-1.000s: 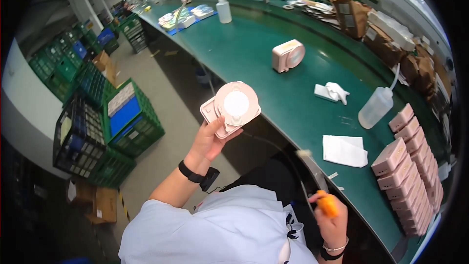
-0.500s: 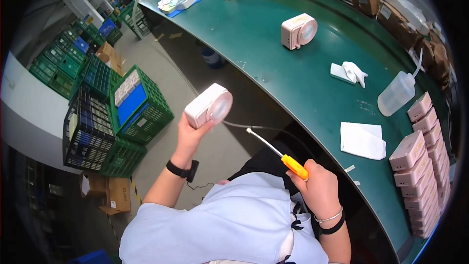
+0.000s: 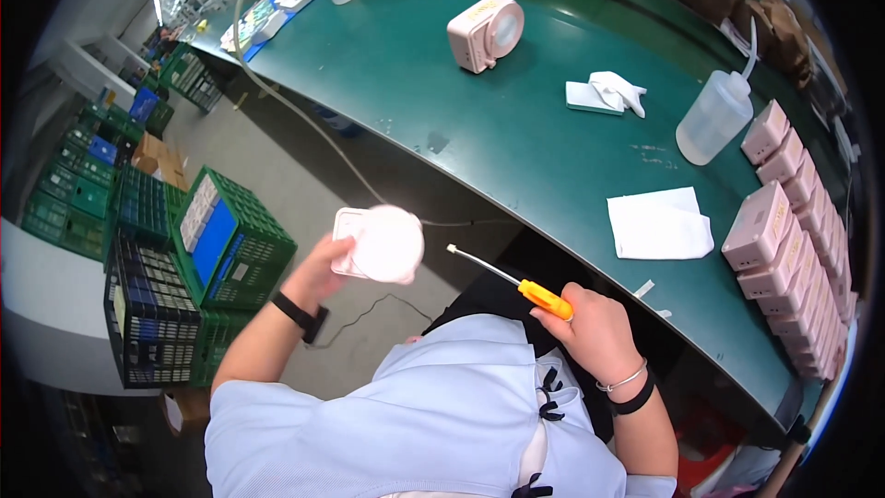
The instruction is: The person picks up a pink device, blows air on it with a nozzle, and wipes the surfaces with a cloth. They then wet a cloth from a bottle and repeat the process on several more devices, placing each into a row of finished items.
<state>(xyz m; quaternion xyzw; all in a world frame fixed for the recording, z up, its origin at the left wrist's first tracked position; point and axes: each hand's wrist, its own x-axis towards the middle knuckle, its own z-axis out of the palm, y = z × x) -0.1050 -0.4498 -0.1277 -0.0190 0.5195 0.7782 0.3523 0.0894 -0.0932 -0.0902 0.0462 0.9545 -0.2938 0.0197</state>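
Pink device [image 3: 380, 244] in left hand [image 3: 318, 269] grip, screwdriver [image 3: 516, 283] in right hand [image 3: 595, 332]

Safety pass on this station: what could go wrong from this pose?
1. The left hand holds the pink device out over the floor, off the green bench; a slip would likely drop it.
2. The screwdriver in the right hand points its tip toward that device and might scratch its face.
3. The thin cable trailing near the device could snag.
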